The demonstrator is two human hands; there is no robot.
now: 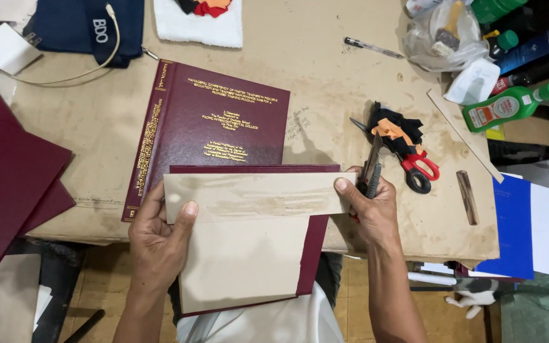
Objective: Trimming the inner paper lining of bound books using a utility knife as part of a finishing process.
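I see the maroon cover (318,254) at lower centre, its board only partly lined, I judge. My left hand (157,238) grips the cover's edge; my right hand (371,206) pinches a cardboard strip (255,195) while clenching a cutter (371,173). A finished maroon book (214,124) lies above. A green bottle (509,107) with a red label lies far right.

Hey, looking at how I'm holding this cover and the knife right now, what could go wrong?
The right hand grips a utility knife while also pinching the cardboard strip; the blade might nick fingers or the maroon cover. The strip lies loose across the cover, held only by thumbs, so it may slip askew. The left hand holds the cover off the table edge, where it could sag or drop.
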